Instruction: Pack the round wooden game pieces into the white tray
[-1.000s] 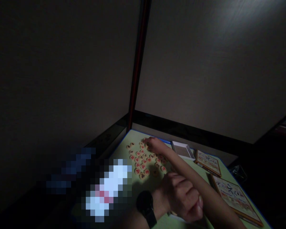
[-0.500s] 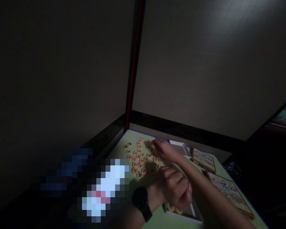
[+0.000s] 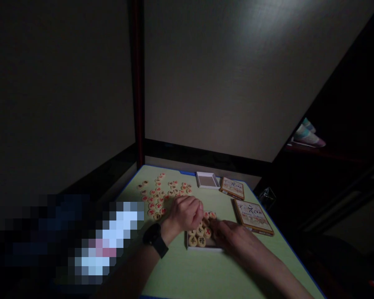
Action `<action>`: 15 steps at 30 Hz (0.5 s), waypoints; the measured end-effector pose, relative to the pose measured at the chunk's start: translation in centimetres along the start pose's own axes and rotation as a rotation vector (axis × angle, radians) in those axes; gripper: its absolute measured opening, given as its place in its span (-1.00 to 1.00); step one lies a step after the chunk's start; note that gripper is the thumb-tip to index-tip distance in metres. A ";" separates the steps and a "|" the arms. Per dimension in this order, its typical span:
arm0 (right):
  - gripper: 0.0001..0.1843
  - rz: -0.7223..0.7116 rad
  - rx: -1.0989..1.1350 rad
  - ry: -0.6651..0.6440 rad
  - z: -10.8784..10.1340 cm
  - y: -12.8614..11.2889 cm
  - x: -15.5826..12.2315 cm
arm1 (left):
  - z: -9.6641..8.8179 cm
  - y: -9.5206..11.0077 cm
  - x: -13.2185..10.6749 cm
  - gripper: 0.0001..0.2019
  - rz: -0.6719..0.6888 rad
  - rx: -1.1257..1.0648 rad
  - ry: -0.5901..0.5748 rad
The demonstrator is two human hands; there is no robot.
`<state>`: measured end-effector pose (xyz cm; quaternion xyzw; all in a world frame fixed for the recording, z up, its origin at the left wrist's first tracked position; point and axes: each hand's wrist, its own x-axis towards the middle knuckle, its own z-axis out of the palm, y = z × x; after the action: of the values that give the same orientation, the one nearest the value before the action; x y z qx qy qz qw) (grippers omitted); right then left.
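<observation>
Round pieces [image 3: 201, 241] with red and black characters sit in an open box [image 3: 203, 248] as your right hand [image 3: 229, 233] dips over the open box's right side, its fingers drawn together; whether they clamp a piece cannot be told in the dim light. Your left hand [image 3: 186, 214], below which a black watch [image 3: 156, 239] circles the wrist, curls into a fist over the open box's far left corner, its grip hidden. Loose pieces [image 3: 151, 200] scatter beyond the open box and to its left across a green table [image 3: 174, 274]. A white tray [image 3: 207, 180] lies beyond the open box, and two illustrated boxes [image 3: 254, 216] lie to its right.
</observation>
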<state>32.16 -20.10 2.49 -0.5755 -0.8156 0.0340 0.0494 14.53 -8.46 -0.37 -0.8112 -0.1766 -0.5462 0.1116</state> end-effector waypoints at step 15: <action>-0.83 0.136 0.163 0.119 -0.6 1.2 -0.8 | 0.1 -0.3 -0.4 -0.70 -0.026 0.017 -0.071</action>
<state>33.65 -20.41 2.95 -0.6245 -0.7649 0.0693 0.1421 14.33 -8.17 -0.78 -0.8266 -0.1958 -0.5170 0.1051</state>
